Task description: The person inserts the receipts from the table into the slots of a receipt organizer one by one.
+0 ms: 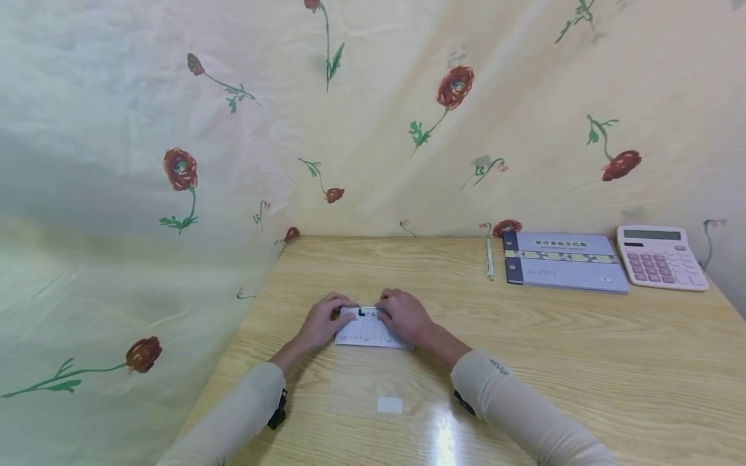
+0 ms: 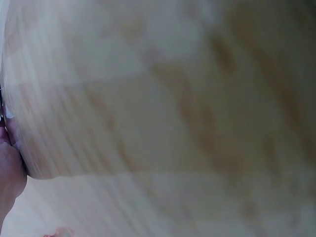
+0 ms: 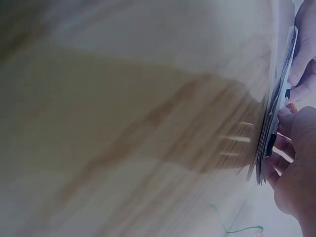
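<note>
A small stack of printed paper forms point(image 1: 367, 335) lies at the upper end of a clear clipboard point(image 1: 352, 385) with a small white label point(image 1: 390, 405). A clip point(image 1: 368, 311) with black ends sits at the papers' top edge. My left hand point(image 1: 322, 321) holds the top left of the clipboard, its thumb over the papers and fingers at the far edge. On the opposite side my right hand point(image 1: 405, 315) grips the top right, thumb close to the clip. The right wrist view shows the stack's edge point(image 3: 269, 123) side-on, with fingers of both hands around the clip.
Toward the back right of the wooden table point(image 1: 583, 349) lie a pen point(image 1: 489, 260), a blue-grey account book point(image 1: 564, 275) and a pink and white calculator point(image 1: 661, 259). A flower-patterned cloth point(image 1: 373, 129) hangs behind and along the left side.
</note>
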{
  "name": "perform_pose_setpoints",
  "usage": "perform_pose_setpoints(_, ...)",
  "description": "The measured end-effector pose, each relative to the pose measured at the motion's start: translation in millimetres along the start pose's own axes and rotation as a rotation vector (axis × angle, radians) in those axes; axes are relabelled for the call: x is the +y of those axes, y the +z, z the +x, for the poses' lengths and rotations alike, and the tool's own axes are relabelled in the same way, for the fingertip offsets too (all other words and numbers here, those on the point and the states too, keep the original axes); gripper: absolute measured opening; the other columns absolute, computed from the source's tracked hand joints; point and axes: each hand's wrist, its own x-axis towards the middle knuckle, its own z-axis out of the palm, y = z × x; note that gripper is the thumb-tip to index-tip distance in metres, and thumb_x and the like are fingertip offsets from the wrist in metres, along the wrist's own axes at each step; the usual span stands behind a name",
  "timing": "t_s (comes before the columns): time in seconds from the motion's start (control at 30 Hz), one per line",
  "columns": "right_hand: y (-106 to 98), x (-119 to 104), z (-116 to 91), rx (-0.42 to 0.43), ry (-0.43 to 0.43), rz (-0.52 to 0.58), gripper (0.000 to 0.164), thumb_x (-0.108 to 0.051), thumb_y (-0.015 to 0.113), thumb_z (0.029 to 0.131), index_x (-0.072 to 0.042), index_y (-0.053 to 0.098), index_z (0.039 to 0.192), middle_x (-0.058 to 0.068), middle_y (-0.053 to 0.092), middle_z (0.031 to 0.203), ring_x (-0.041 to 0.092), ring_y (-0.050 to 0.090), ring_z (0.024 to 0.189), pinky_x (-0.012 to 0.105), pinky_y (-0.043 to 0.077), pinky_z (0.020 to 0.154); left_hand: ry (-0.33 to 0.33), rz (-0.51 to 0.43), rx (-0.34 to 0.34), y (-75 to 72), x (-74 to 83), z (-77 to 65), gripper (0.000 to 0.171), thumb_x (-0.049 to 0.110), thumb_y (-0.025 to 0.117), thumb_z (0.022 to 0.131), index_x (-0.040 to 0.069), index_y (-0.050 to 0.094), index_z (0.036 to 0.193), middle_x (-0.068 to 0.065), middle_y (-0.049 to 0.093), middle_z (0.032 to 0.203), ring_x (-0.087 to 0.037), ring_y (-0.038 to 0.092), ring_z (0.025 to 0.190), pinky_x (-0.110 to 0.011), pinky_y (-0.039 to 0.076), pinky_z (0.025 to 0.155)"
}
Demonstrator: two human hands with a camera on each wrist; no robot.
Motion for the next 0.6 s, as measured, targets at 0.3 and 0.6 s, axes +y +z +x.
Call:
perform_pose_setpoints(0.3,3.2,0.1,0.3,0.041,-0.044,-0.116,0.021,-0.019,0.075,0.102,-0.008,0.080,0.118,0.010,0.072,0.118,0.028,0.070,0.108,0.047,0.056,0.100,0.007,-0.018,0.009,0.1,-1.2,1.7,0.022,0.015,0.076,0.100,0.014,0.079,0.122,0.000,0.069,0.121,-0.015,0.064,0.109,-0.030,0.055,0.092)
perform_pose_setpoints(0.6,1.8,-0.2,-0.5,0.042,-0.052,-0.133,0.020,-0.019,0.074,0.102,-0.008,0.081,0.118,0.010,0.073,0.117,0.028,0.070,0.107,0.045,0.057,0.095,0.014,-0.029,0.014,-0.1,-1.3,1.8,0.020,0.012,0.076,0.100,0.013,0.080,0.120,-0.001,0.069,0.120,-0.016,0.065,0.111,-0.033,0.055,0.094)
